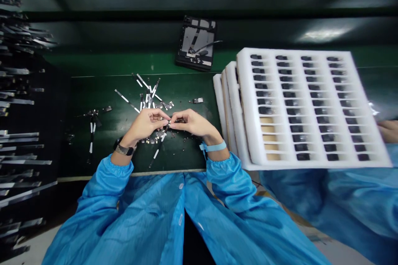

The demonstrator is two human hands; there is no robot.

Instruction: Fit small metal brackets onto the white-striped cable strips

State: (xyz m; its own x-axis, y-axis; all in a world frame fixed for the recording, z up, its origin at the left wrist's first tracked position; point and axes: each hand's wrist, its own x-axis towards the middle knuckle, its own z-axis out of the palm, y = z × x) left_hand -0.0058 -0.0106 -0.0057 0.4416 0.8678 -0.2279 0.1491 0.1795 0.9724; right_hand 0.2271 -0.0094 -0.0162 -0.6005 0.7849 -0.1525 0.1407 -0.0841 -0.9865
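You have two bare hands, the left hand (pixel 146 126) and the right hand (pixel 195 125), with one small part (pixel 169 124) between their fingertips. You wear one watch (pixel 124 149) and one blue wrist strap (pixel 214 147). Count one black box (pixel 196 66), one co-worker's hand (pixel 389 131), and at least three white foam trays (pixel 252 132), the top one with four columns of black parts (pixel 291 102). The metallic strips (pixel 125 99) on your bench lie in two clusters, too tangled to number.

The strips (pixel 154 91) look smooth, the tray (pixel 256 140) matt foam.
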